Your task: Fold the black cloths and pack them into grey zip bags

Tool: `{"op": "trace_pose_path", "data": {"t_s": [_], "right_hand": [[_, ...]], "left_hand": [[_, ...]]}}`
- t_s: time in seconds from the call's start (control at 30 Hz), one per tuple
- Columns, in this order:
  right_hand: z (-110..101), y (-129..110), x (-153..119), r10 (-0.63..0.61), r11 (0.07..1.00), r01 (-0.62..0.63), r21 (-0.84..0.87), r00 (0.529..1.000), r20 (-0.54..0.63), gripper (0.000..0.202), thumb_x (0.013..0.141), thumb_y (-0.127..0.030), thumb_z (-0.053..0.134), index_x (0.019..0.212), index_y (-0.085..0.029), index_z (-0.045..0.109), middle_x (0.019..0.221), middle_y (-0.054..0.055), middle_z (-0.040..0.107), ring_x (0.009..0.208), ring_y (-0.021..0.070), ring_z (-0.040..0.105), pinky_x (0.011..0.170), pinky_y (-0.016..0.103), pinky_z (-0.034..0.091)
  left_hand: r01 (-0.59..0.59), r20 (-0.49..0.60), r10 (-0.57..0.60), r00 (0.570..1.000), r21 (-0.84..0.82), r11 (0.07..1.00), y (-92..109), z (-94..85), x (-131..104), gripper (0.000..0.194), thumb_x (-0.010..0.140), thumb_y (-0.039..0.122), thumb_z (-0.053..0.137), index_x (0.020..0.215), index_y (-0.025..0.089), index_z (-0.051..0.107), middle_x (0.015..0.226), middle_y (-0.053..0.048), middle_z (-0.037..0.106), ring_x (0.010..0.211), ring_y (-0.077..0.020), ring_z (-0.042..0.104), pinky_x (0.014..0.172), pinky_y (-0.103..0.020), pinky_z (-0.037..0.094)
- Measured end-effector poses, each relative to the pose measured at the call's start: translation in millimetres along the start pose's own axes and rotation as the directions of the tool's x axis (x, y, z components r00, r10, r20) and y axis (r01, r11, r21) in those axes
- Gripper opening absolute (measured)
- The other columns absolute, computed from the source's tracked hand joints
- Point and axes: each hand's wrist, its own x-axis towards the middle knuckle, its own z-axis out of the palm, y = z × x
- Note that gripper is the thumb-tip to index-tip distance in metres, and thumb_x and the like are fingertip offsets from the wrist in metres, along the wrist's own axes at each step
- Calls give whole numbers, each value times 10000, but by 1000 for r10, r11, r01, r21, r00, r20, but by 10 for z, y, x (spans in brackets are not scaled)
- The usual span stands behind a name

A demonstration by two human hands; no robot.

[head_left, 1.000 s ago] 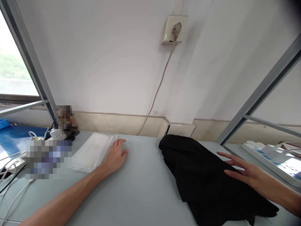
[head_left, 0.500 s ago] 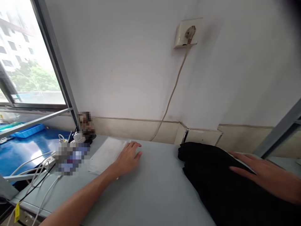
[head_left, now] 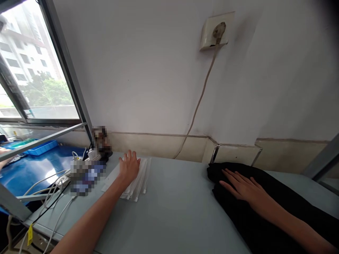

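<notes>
My left hand (head_left: pixel 129 166) lies with its fingers spread on a stack of clear plastic zip bags (head_left: pixel 140 180) at the left of the grey table. The bags are fanned out a little, their slider edges pointing toward the front right. On the right, a dark black cloth garment (head_left: pixel 267 173) lies folded on the table, running off the bottom right of the view. Flat on top of it rests my right hand (head_left: pixel 243 187), fingers extended and slightly parted. Neither hand grips anything.
The grey table (head_left: pixel 172 211) meets a wall with a socket and plug (head_left: pixel 218 31), its cord hanging behind the table. At left are a blurred phone-like object (head_left: pixel 88 178), white cables (head_left: pixel 59 215), a power strip (head_left: pixel 63 181) and a blue tray (head_left: pixel 42 147) on another table.
My left hand has moved left onto the bags, which now show fanned out. My right hand has shifted from the garment's right side to lie on top of it. The view has turned slightly left.
</notes>
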Motion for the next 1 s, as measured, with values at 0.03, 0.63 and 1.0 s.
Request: {"op": "trace_pose_path", "data": {"t_s": [0.03,0.63,1.0], "right_hand": [[-119,-35,45,-43,999,45,-27,997,70,592,980,-448,333,1459,-229,603,1578,132,547,1459,401,478,1135,651,404],[-739,-1538,109,-263,803,74,591,934,242,378,1054,-422,403,903,-228,690,903,68,712,811,243,640,727,358,508],[-731,-1689,8,-316,501,-114,858,899,304,521,1001,-659,471,1123,-241,756,1152,77,740,1019,268,673,891,356,528]], "left_hand": [[33,22,-33,999,15,999,-20,6,-10,340,1052,374,413,1218,147,605,1248,-253,611,1178,-455,569,943,-657,455],[137,255,-190,948,213,968,101,-357,-144,557,1047,528,417,1245,49,621,1180,-309,629,1118,-491,595,848,-659,500],[2,340,96,935,-275,961,468,-354,-311,606,1056,618,348,1464,189,475,1260,-167,671,1165,-324,651,944,-409,504]]}}
